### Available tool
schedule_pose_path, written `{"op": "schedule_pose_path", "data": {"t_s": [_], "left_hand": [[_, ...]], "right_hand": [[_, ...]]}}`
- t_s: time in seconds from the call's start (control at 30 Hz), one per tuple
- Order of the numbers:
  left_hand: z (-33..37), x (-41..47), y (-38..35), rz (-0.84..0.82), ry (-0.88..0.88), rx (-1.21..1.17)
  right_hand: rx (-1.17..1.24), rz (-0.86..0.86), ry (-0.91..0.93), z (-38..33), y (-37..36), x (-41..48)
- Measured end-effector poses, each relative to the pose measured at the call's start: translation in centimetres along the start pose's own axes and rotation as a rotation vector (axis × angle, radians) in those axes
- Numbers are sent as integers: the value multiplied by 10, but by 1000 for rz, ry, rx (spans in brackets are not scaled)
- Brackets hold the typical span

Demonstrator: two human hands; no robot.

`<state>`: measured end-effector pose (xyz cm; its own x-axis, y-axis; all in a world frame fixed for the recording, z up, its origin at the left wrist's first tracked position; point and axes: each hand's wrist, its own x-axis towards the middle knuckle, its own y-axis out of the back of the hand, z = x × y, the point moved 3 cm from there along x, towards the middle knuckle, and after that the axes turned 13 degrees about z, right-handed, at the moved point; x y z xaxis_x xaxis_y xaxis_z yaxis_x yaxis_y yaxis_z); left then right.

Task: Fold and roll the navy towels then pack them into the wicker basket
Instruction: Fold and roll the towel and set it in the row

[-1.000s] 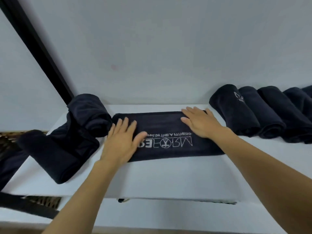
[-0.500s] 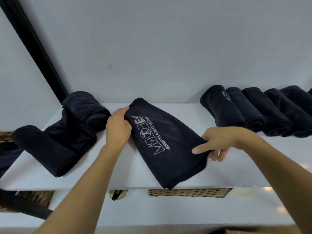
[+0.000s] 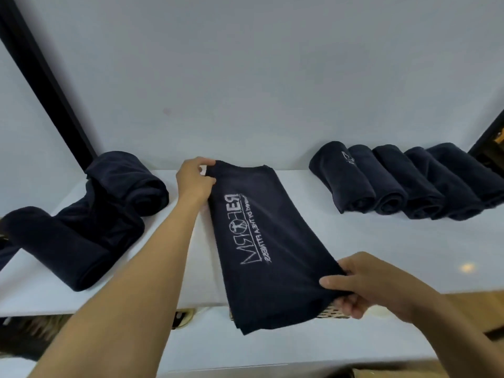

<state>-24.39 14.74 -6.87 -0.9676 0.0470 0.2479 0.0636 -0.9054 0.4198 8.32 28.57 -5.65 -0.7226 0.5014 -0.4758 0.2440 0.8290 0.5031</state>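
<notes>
White wall (image 3: 245, 77) rose behind a white bench (image 3: 381, 255), and a black post (image 3: 46, 77) slanted up at the far left. A folded navy towel (image 3: 272, 227) stretched lengthwise across the middle of the bench with its white printed lettering facing up and its near end hanging past the front edge. The left hand (image 3: 194, 181) pinched the towel's far left corner between thumb and curled fingers. The right hand (image 3: 368, 287) gripped the near right edge, thumb on top and fingers curled underneath. Whether the towel lay flat on the bench or was slightly lifted could not be told. To the right, five rolled towels (image 3: 403, 184) lay side by side near the wall, touching one another and well apart from the held towel. On the left sat a heap of loose towels (image 3: 81, 230), partly rolled. A strip of the wicker basket (image 3: 331, 314) showed below the bench's front edge, just beside the right hand's fingers.
</notes>
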Motion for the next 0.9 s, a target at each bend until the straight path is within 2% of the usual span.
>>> {"op": "schedule_pose_path", "data": {"t_s": [0.1, 0.23, 0.33, 0.43, 0.6, 0.7, 0.8, 0.9], "left_hand": [[3, 6, -15, -58, -135, 132], [-10, -46, -22, -248, -224, 267], [-15, -103, 6, -219, -257, 289], [-13, -159, 42, -202, -287, 228], [-9, -222, 91, -100, -282, 59], [-14, -234, 108, -174, -346, -86], [-29, -242, 115, -262, -501, -73], [-36, -240, 112, -232, -764, 114]], "right_hand": [[-18, 39, 4, -3, -17, -5], [-253, 350, 138, -6, -15, 0], [-293, 481, 223, -5, -23, 0], [-172, 531, 284, -6, -33, -4], [170, 481, 368, 4, -45, -12], [416, 377, 250, 7, -45, -22], [523, 149, 161, 11, -38, -26], [507, -5, 210, 10, -29, -32]]}}
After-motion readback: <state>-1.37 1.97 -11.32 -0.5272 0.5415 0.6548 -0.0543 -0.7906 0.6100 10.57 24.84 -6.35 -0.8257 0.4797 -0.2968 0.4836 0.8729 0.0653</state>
